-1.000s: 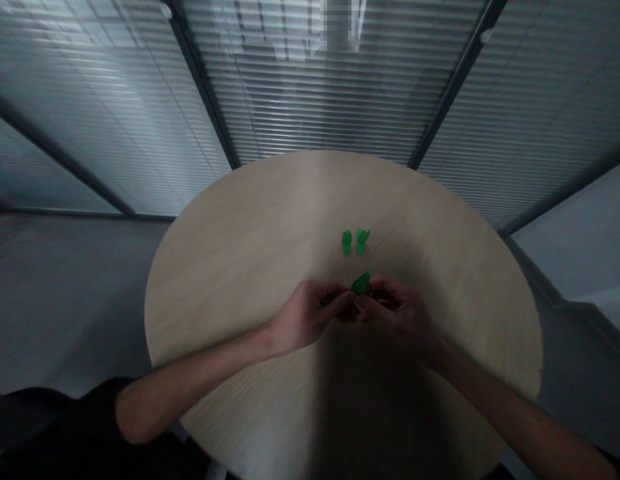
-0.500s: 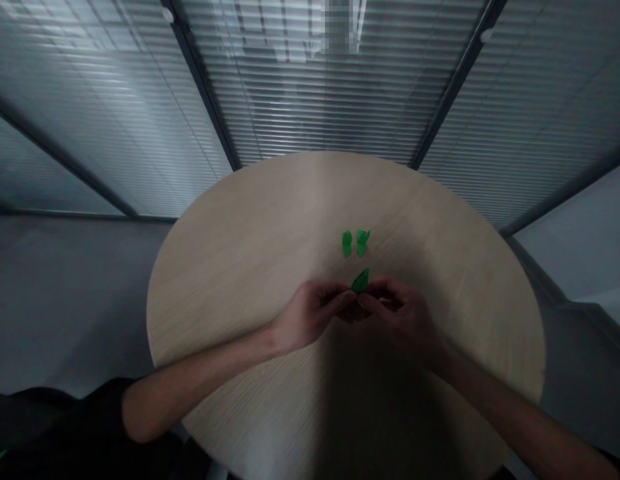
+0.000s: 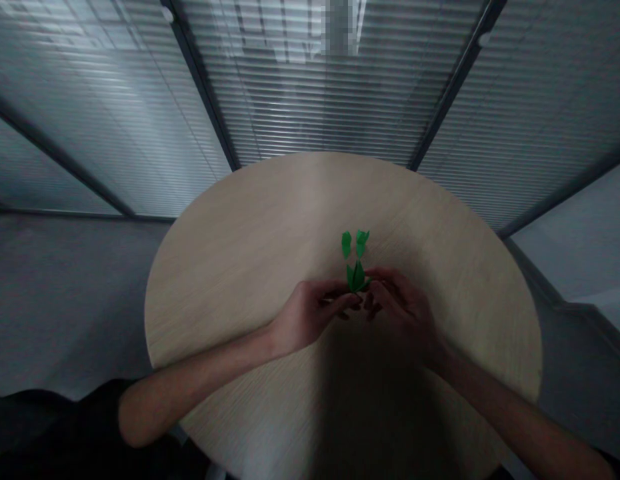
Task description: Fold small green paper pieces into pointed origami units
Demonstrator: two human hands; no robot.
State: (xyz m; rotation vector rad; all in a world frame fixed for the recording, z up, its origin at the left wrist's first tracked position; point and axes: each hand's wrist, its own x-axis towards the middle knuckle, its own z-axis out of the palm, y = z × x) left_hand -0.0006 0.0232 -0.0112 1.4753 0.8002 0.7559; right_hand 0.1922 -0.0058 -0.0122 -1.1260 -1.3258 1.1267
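A green folded paper piece (image 3: 357, 277) with pointed flaps spread upward is between my hands, low over the table. My left hand (image 3: 315, 312) pinches its lower left part between thumb and fingers. At its right side, my right hand (image 3: 403, 307) has thumb and forefinger closed on a small flap, with the other fingers curled below. The fingers cover the lower part of the piece. Just beyond it, two small green folded paper pieces, a left one (image 3: 346, 245) and a right one (image 3: 361, 243), lie side by side on the tabletop.
The round wooden table (image 3: 240, 233) fills the middle of the view, with my shadow across its near part. Behind it stand glass partitions with horizontal blinds (image 3: 320, 113) and dark frames. Grey floor (image 3: 80, 287) shows at the left.
The held green paper has gone from one narrow leaf shape to several spread points. My right hand's fingertips have shifted slightly right, away from my left thumb. The two lying pieces stay put.
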